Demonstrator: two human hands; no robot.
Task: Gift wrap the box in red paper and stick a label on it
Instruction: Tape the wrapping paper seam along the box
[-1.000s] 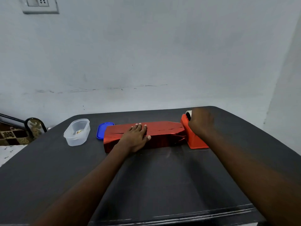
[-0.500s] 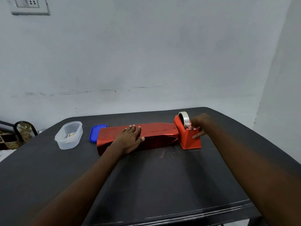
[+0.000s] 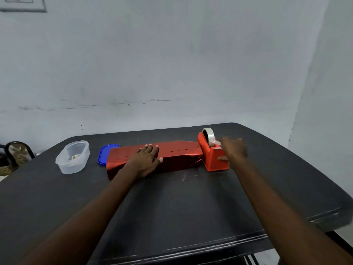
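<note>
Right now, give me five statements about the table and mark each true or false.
1. The left hand lies flat on the red-wrapped box. True.
2. The tape dispenser stands at the box's left end. False: it stands at the right end.
3. The blue lid covers the clear plastic container. False: the lid lies on the table and the container is open.
4. The right hand is at the dispenser. True.
5. The dispenser holds no tape. False: a roll sits in it.
</note>
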